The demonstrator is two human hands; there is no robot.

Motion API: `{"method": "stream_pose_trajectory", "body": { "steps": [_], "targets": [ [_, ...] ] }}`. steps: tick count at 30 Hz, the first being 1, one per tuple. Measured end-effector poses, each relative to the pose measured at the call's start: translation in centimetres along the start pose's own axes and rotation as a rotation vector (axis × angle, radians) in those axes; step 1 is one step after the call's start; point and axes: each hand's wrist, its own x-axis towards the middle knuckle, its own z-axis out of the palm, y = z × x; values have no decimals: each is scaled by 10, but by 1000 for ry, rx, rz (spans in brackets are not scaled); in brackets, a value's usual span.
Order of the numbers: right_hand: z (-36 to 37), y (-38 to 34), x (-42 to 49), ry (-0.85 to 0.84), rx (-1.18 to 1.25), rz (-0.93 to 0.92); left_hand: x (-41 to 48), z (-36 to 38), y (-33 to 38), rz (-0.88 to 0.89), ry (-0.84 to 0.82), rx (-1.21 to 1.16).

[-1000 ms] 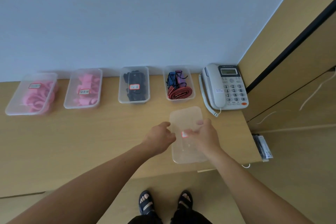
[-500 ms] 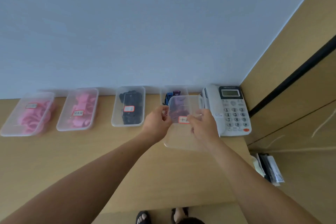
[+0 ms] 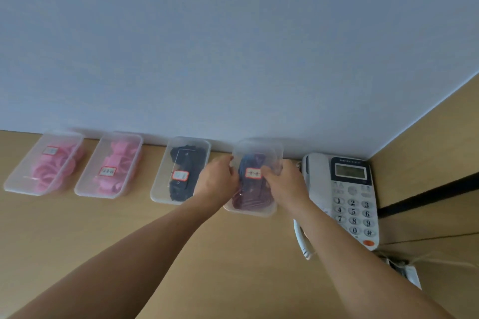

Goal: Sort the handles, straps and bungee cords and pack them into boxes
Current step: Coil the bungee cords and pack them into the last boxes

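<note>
Along the counter's (image 3: 103, 228) back edge: first pink box (image 3: 44, 163), second pink box (image 3: 108, 166), black-filled box (image 3: 181, 171). Next, left hand (image 3: 217, 181) and right hand (image 3: 285, 184), fingers curled round the lid (image 3: 259, 155) side edges, over fourth box (image 3: 248, 204) of dark cords. Phone (image 3: 347, 197) in back right corner.

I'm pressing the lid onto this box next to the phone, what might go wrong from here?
1. The dark red and blue cords fill the box under the clear lid; a loop may catch under the rim, so it may not seat.
2. Your right hand is right beside the telephone handset; pressing could knock it off its cradle.
3. Your left hand is close to the neighbouring box of black items and might shove it.
</note>
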Motion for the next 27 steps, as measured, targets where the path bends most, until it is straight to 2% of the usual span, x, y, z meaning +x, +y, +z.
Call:
{"method": "stream_pose_trajectory", "body": {
  "steps": [6, 13, 27],
  "targets": [
    [7, 2, 15, 1, -122, 4, 12, 8, -11, -18, -47, 27],
    [8, 8, 13, 131, -148, 68, 16, 8, -18, -95, -129, -125],
    [6, 12, 10, 141, -183, 72, 17, 3, -13, -395, -318, -499]
  ]
}}
